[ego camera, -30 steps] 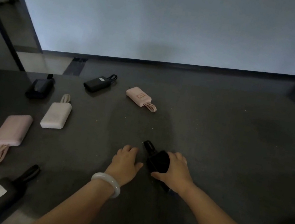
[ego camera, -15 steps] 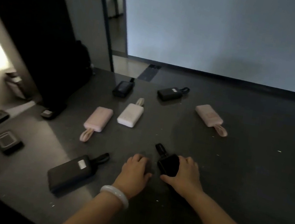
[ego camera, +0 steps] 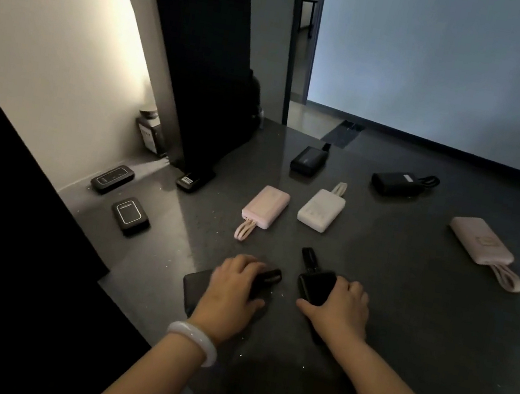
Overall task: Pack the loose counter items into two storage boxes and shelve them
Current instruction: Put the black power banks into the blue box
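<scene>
On the dark counter [ego camera: 403, 317] my right hand [ego camera: 339, 308] grips a black power bank [ego camera: 315, 287] whose strap points away from me. My left hand [ego camera: 233, 287], with a pale bangle on its wrist, curls over a larger black power bank [ego camera: 197, 293] lying flat near the counter's left edge. Beyond my hands lie a pink power bank [ego camera: 264, 211], a white one [ego camera: 321, 210], another pink one [ego camera: 481, 246] at the right, and two black ones [ego camera: 307, 160] [ego camera: 395, 182] farther back.
Three small black devices [ego camera: 113, 174] [ego camera: 130, 215] [ego camera: 190, 181] lie at the counter's left end by a lit wall. A dark panel [ego camera: 204, 50] rises behind them. A small jar [ego camera: 150, 133] stands against the wall. The counter's near left edge drops into shadow.
My view has swung left, bringing the lit wall and small black devices into sight. My left hand moved left onto the larger black power bank. My right hand still holds its black power bank.
</scene>
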